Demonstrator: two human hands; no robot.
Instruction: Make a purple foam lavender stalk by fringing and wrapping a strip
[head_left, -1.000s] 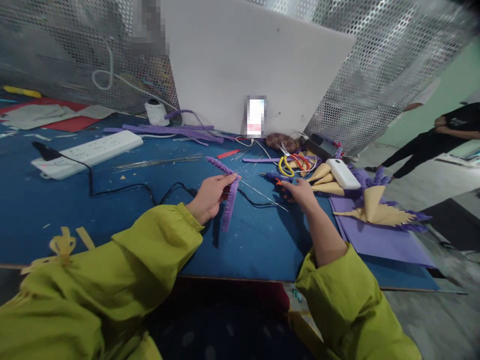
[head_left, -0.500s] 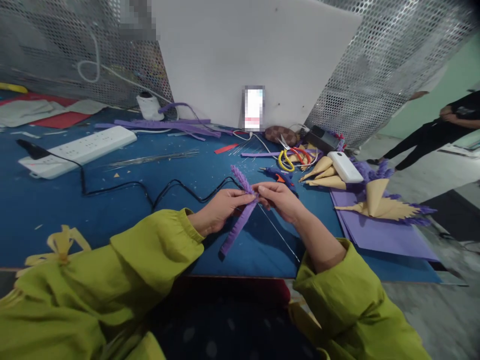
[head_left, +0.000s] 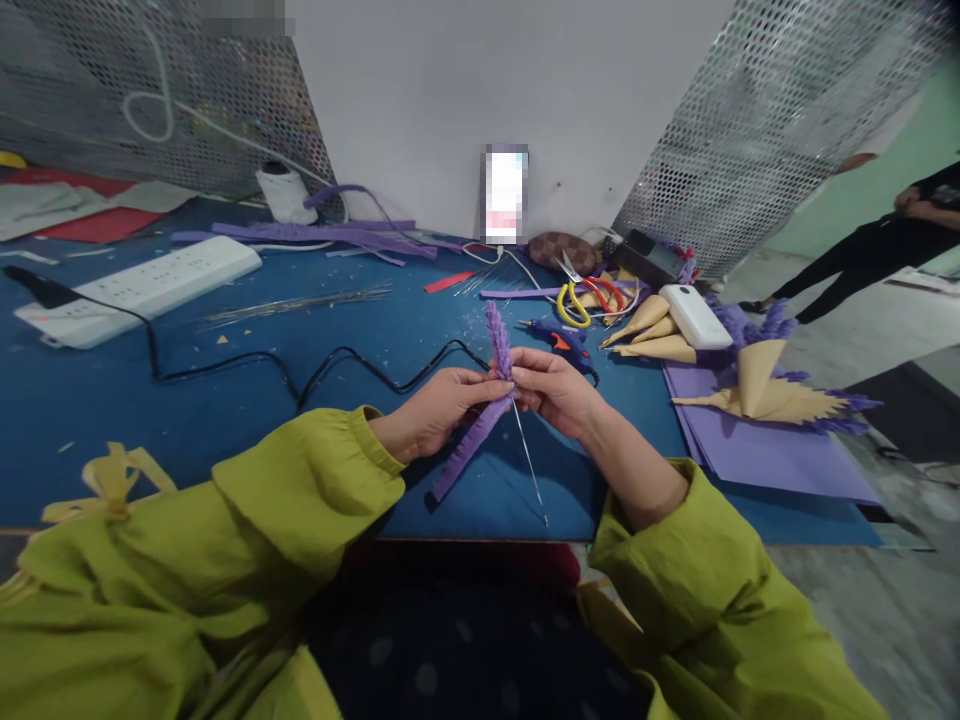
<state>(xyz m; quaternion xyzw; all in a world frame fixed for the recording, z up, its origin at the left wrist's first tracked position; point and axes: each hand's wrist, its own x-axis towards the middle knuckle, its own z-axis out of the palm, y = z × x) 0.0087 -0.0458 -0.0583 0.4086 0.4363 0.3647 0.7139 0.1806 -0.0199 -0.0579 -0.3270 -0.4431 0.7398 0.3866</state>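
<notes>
Between my two hands stands a purple paper flower spike (head_left: 498, 335), its fringed tip pointing away from me. Thumb and fingers of my left hand (head_left: 442, 408) pinch its base, where a fringed purple paper strip (head_left: 469, 450) trails down toward the table edge. My right hand (head_left: 551, 388) is closed on the same spot from the right, fingertips touching the flower. From the base a thin wire stem (head_left: 529, 455) runs down toward me. The exact hold of the right fingertips on flower or wire is partly hidden.
A blue glue gun (head_left: 562, 340) and yellow-handled scissors (head_left: 573, 300) lie beyond my right hand. Wrapped purple flowers (head_left: 772, 385) rest on purple sheets (head_left: 787, 465) at right. A power strip (head_left: 142, 290), loose wires (head_left: 300, 303) and a black cable (head_left: 360, 360) lie left.
The flower spike has turned more upright, and its wire stem has swung from lower right to nearly straight down. Both hands keep their pinch. The camera view has shifted slightly.
</notes>
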